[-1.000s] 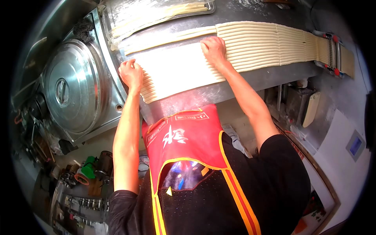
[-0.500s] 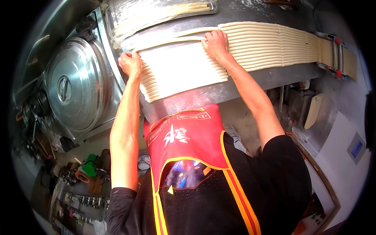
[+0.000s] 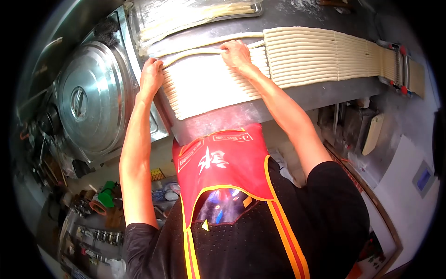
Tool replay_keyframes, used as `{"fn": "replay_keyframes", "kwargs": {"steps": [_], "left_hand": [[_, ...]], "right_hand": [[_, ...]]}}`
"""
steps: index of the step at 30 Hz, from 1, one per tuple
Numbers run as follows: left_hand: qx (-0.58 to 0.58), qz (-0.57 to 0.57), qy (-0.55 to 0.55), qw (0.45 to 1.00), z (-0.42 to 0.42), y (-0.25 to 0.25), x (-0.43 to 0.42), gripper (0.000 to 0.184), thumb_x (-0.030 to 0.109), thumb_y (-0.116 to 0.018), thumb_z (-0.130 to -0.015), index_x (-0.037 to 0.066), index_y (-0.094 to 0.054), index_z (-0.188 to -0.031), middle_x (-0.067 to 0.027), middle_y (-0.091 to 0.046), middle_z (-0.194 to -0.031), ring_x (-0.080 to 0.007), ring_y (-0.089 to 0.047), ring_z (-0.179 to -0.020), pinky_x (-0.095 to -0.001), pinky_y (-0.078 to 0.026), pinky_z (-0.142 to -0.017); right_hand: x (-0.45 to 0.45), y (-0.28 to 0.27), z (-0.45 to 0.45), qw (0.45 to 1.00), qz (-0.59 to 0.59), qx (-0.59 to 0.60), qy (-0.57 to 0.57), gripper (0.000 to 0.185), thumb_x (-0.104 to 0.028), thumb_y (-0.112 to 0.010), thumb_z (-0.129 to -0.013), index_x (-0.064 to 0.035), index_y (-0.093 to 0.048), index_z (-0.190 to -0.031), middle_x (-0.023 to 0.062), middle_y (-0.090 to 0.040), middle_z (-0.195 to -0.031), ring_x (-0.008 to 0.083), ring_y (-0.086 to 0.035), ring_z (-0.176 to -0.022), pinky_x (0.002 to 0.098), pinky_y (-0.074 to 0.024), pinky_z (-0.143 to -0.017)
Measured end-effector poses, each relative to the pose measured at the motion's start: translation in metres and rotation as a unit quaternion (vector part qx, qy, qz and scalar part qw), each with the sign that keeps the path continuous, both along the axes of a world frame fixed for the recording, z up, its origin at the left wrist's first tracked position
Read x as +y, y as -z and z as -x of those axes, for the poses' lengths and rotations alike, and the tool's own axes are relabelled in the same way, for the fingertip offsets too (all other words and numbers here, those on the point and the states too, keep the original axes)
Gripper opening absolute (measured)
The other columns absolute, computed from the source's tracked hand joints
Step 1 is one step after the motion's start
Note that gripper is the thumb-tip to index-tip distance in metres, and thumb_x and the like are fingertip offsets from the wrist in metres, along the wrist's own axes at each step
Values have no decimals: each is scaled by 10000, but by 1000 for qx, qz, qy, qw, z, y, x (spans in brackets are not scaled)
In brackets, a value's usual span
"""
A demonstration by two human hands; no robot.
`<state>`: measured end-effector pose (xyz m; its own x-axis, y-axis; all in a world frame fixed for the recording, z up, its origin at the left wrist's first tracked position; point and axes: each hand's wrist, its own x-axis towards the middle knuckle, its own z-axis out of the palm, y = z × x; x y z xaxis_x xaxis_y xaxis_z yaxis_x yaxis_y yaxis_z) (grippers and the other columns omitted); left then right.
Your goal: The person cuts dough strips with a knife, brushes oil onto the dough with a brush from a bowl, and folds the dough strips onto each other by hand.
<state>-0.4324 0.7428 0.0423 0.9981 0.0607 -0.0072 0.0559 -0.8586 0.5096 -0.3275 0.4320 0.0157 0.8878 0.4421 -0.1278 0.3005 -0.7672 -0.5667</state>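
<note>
My left hand (image 3: 152, 76) pinches the left end of a long dough strip (image 3: 190, 55), which bows upward between my hands. With its fingers closed, my right hand (image 3: 236, 55) grips the same strip nearer its right end. Below them lies a block of parallel dough strips (image 3: 209, 88), so brightly lit that its middle is washed out. Behind my hands another loose strip (image 3: 204, 41) runs along the metal table (image 3: 297, 95). To the right, a long row of cut dough strips (image 3: 302, 56) lies side by side.
A dough roller or cutter (image 3: 402, 69) stands at the table's far right, against the strips. At the back is a plastic-covered tray (image 3: 200, 18) of strips. Left of the table sits a large lidded metal pot (image 3: 93, 97). My red apron (image 3: 223, 160) meets the front edge.
Both hands have shifted left, the right one more, along with the dough strip. The strip now lies lower at its left end, and the strip behind it shows more fully.
</note>
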Motion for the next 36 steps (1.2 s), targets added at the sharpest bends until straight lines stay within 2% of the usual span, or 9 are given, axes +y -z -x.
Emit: {"fn": "replay_keyframes", "kwargs": {"steps": [2,8,12,15,19,24,32,34,36], "left_hand": [[32,-59,2,998,1,1,-4,166,41,-582,-891,26,-680,-1024,-155,-644,-1027,-353,-596,-1013,-424,-495,-884],[15,-28,-14,999,1,4,-11,283,-34,-558,-792,76,-695,-1014,-130,-633,-994,-351,-585,-995,-426,-488,-890],[70,3,6,998,-3,1,1,308,-35,-546,-791,106,-700,-1015,-127,-624,-974,-347,-590,-991,-427,-490,-879],[28,-19,19,999,-1,-3,-11,287,6,-564,-797,121,-718,-1010,-129,-620,-947,-342,-594,-948,-423,-492,-861],[-51,-38,-33,997,8,3,-38,169,159,-678,-841,161,-749,-995,-98,-627,-880,-312,-599,-896,-410,-499,-808],[-128,-66,-78,987,23,19,-45,182,182,-701,-849,179,-751,-1024,-105,-646,-985,-305,-602,-975,-418,-491,-853],[-11,-74,-215,974,7,23,-46,163,183,-656,-846,124,-741,-973,-116,-652,-1026,-316,-597,-1016,-425,-489,-874],[-44,-58,-224,972,-2,18,-41,154,130,-640,-840,96,-726,-963,-115,-663,-1039,-320,-603,-1004,-433,-488,-882],[-200,-67,-139,967,-20,16,-35,177,92,-635,-838,95,-718,-993,-116,-661,-1040,-318,-606,-1002,-438,-485,-895]], "right_hand": [[13,-1,7,999,36,-4,16,283,-230,-586,-840,-138,-742,-1058,110,-694,-1103,318,-585,-1096,464,-442,-966],[118,-1,46,997,2,-23,-68,255,-229,-582,-858,-143,-744,-1035,113,-681,-1098,316,-555,-1129,477,-442,-964],[114,2,45,993,-56,-40,-100,236,-193,-565,-878,-138,-721,-1046,108,-668,-1068,325,-563,-1091,472,-446,-942],[113,1,55,987,-34,-114,-112,223,-198,-610,-881,-130,-701,-1073,108,-666,-1021,320,-588,-1039,467,-466,-904],[90,3,54,956,-154,-214,-128,183,-163,-593,-862,-124,-676,-1021,106,-652,-971,317,-607,-970,464,-482,-859],[-20,21,-1,971,-56,-171,-157,149,-145,-627,-821,-146,-718,-940,65,-682,-870,290,-643,-873,426,-519,-768],[-91,1,-13,968,-14,-250,6,120,-183,-625,-862,-157,-731,-912,5,-704,-890,246,-625,-943,431,-438,-927],[-84,-4,-12,971,67,-229,-28,132,-197,-643,-862,-137,-730,-943,33,-705,-937,252,-628,-974,427,-446,-925],[-83,-7,-25,975,124,-176,-50,137,-203,-631,-874,-116,-718,-934,52,-702,-940,264,-626,-973,429,-449,-919]]}}
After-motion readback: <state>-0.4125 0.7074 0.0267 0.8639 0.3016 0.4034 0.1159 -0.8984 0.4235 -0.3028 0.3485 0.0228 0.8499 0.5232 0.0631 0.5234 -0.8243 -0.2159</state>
